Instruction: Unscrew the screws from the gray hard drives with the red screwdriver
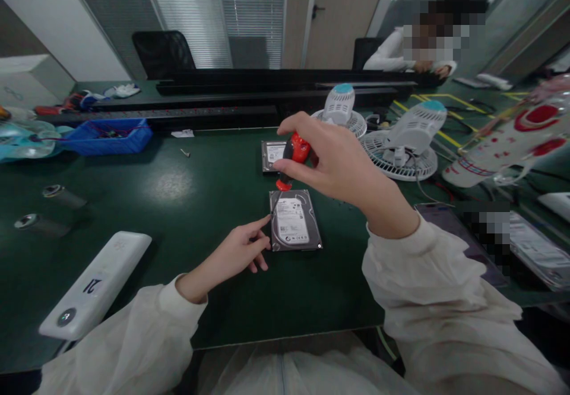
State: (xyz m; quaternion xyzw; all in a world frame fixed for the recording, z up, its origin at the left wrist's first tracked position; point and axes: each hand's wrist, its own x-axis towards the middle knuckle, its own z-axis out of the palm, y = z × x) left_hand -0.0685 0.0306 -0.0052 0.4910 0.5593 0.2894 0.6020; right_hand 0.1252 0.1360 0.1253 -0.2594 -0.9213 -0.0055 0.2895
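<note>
A hard drive (pixel 291 223) lies label up on the green table before me. In my right hand (pixel 332 160) is a screwdriver (pixel 297 148) with a red and black handle, held tilted above the drive. Its thin shaft slants down to the drive's left edge. My left hand (pixel 243 246) rests at that same edge, index finger stretched toward the screwdriver's tip and the other fingers loosely bent. Whether the tip sits in a screw is too small to tell. Behind the drive, a second hard drive (pixel 271 152) is partly covered by my right hand.
White fans (pixel 401 145) stand at the back right beside a patterned bottle (pixel 507 139). A blue bin (pixel 111 136) sits back left. To the left are a white power bank (pixel 98 282) and metal cylinders (pixel 62 196). A person (pixel 392 53) sits across the table.
</note>
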